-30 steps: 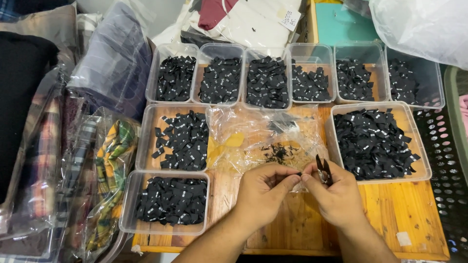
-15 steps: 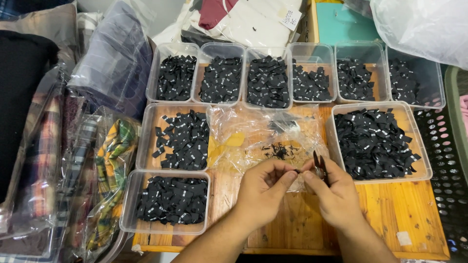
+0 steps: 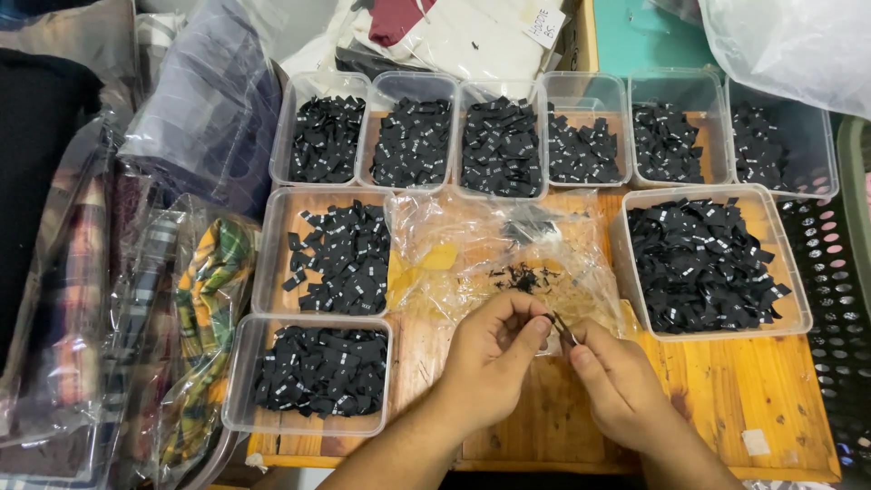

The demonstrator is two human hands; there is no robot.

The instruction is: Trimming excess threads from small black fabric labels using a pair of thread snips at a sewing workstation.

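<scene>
My left hand [image 3: 490, 363] and my right hand [image 3: 617, 386] meet over the wooden table [image 3: 726, 399], fingertips almost touching. The right hand pinches small dark snips [image 3: 564, 328], blades pointing up and left. My left thumb and forefinger pinch something tiny right at the blades; it is too small to identify. Just beyond the hands lies a crumpled clear plastic bag [image 3: 481, 254] with a little heap of black scraps [image 3: 522, 277] on it.
Clear plastic tubs of small black fabric labels ring the hands: a row of several at the back [image 3: 499, 136], two at the left [image 3: 336, 259] [image 3: 318, 372], one large at the right [image 3: 703, 263]. Bagged plaid garments [image 3: 181, 318] lie left; a perforated basket [image 3: 835, 299] stands right.
The snips have tipped down and moved left to meet my left fingertips. Both hands have drawn slightly closer together.
</scene>
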